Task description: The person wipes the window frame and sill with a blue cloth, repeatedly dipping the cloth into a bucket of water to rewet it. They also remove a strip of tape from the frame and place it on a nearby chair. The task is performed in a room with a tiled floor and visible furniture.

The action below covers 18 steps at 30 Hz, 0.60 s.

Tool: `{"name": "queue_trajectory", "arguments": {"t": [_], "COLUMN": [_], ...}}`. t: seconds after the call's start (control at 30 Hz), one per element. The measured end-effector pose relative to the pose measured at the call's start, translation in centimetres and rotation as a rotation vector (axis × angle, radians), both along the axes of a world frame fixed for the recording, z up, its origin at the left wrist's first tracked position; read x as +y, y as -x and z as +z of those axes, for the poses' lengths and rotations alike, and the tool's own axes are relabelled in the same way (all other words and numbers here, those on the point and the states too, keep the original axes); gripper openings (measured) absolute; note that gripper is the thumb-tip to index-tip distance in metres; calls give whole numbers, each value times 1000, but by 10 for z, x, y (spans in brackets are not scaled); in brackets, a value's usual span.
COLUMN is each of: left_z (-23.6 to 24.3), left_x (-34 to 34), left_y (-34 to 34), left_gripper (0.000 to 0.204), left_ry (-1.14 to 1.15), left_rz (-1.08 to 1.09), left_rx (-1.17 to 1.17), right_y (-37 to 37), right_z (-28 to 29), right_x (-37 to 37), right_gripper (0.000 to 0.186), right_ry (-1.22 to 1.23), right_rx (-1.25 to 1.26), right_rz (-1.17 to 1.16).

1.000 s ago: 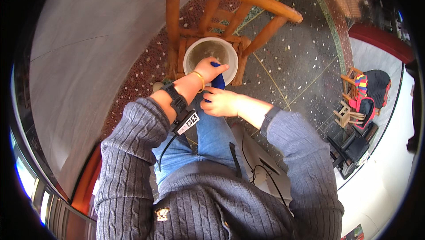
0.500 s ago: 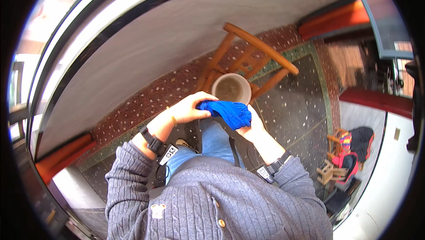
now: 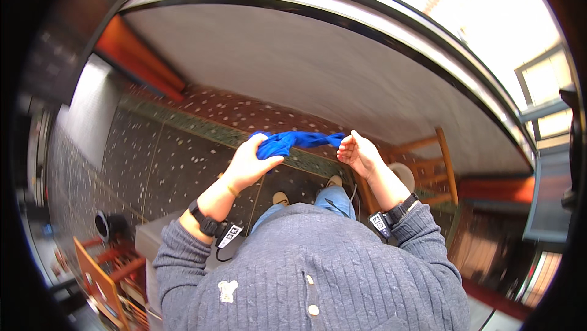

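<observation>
A wrung-looking blue cloth [image 3: 309, 139] stretches sideways between my two hands, in front of my body. My left hand [image 3: 247, 165] is closed around its bunched left end, thumb along the near side. At the narrow right end, the curled fingers of my right hand [image 3: 361, 155] meet the cloth, pinching it near the index finger. Just beyond my right wrist is a white bucket [image 3: 402, 175], partly hidden by my hand and forearm. It rests at a wooden chair [image 3: 446, 166].
A pale low wall [image 3: 306, 56] with a window above curves across the far side. Speckled dark tiles [image 3: 189, 160] cover the floor. At the lower left stand a grey box-like piece [image 3: 153, 236], wooden furniture [image 3: 101, 276] and a dark round container [image 3: 110, 226].
My body and view have turned left, so the chair and bucket now lie to the right. The cloth, bunched between my hands before, is drawn out longer as my hands move apart.
</observation>
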<state>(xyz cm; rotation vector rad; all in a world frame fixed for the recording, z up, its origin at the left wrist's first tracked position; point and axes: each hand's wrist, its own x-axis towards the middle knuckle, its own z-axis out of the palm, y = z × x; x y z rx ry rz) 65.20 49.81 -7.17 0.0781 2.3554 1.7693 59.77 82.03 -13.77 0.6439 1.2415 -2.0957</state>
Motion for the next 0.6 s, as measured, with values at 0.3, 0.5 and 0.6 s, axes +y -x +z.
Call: {"name": "queue_trajectory", "arguments": {"t": [0.3,0.5,0.6], "left_z": [-9,-16,-12], "left_x": [-102,-154,-187], "left_y": [-11,5,17], "left_gripper": [25,10,8], "left_ry": [-814,-533,-521], "left_rz": [351,455,756], "left_rx": [-157,81,109], "right_y": [42,86,123], "right_z": [44,24,17], "right_x": [-228,-331,-375], "right_gripper": [69,27,21], "right_ry": [-101,393,337], "right_rx": [307,216,205], "right_rz": [1026,792,597]}}
